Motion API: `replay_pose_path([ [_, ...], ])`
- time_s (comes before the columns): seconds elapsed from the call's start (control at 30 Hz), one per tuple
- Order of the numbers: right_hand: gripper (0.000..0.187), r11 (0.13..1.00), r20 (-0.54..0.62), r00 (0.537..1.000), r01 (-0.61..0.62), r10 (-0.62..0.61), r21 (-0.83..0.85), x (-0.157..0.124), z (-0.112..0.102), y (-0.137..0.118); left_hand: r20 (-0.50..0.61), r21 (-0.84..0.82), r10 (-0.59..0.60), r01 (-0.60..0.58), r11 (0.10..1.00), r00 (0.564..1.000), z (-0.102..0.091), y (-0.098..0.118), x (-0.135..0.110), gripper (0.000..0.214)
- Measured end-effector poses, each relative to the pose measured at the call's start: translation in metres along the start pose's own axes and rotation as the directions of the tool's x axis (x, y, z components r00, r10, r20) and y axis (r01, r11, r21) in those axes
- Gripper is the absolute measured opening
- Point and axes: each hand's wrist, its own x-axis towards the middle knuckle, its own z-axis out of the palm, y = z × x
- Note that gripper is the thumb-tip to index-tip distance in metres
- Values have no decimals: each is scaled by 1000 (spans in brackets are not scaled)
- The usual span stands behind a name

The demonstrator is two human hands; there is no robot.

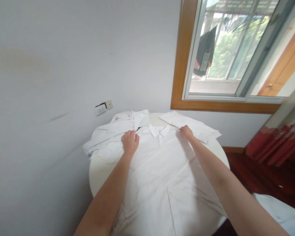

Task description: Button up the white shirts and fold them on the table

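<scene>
A white collared shirt [157, 170] lies spread over a round table [95, 177], its collar toward the wall and its lower part hanging over the near edge. At the shirt's left shoulder area, my left hand [130, 141] has its fingers curled down onto the cloth and grips it. My right hand [186, 132] pinches the opposite shoulder between thumb and fingers. Beyond my left hand rests a loose heap of white clothing [110, 132]. A flat folded white garment [193, 126] sits just past my right hand.
Behind the table is a white wall with a power socket [100, 109]. A wood-framed window [176, 75] is at the upper right, and a red and beige curtain [275, 137] hangs beside it. More pale cloth [280, 209] shows at the lower right, above a dark red floor [245, 173].
</scene>
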Motion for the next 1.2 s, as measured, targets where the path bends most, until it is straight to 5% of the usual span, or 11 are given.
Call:
replay_pose_path([
  [0.27,30,981,-136,976,179,-168,71,-44,-26,16,-8,-267,-13,10,964,1000,-9,4,10,18],
  [0.53,25,972,-185,959,227,-214,54,-114,-35,49,255,-536,102,53,842,962,-71,-32,3,11],
  [0.67,22,977,-152,965,204,-212,-67,-143,-44,70,379,-583,217,50,811,900,-93,-60,-34,10],
  [0.87,20,863,45,889,453,-455,-226,-170,-61,74,501,-387,379,-190,902,778,-97,-74,-68,35],
  [1.03,27,818,42,852,513,-521,-260,-177,-65,58,440,-330,618,-523,786,651,-108,-52,-62,50],
  [1.2,54,784,49,795,604,-604,-144,-171,-54,41,438,-324,696,-622,713,569,-104,-18,-67,47],
])
